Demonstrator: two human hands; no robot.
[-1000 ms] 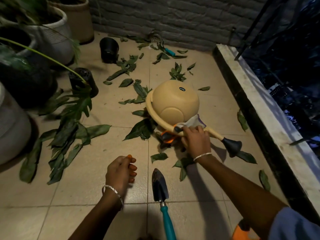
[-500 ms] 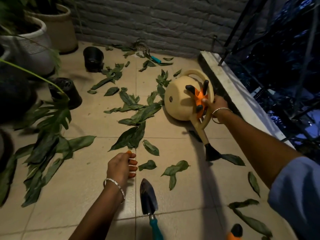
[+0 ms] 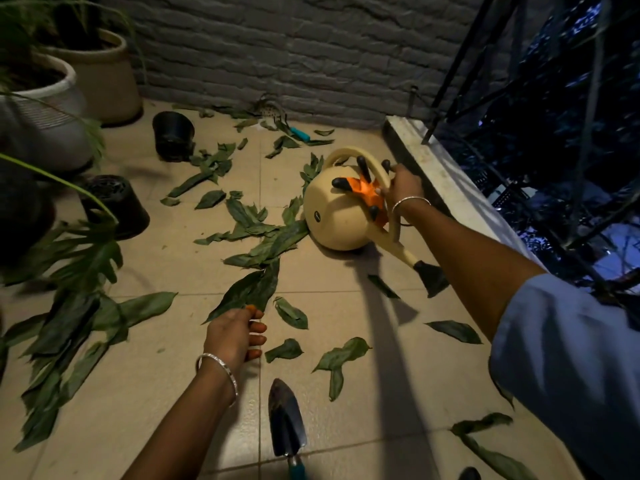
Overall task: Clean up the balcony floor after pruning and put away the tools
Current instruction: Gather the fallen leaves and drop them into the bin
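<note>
Outstretched right hand [image 3: 403, 183] grips; left hand [image 3: 233, 336] hovers low, seemingly loosely curled.

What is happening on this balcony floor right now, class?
A person is tidying up after pruning. Their right hand grips the handle of the cream watering can, pressing an orange-and-black item, possibly gloves, against it beside the ledge. The left hand rests loosely curled by a large leaf, holding nothing. A trowel and cut leaves lie on the tiles.
</note>
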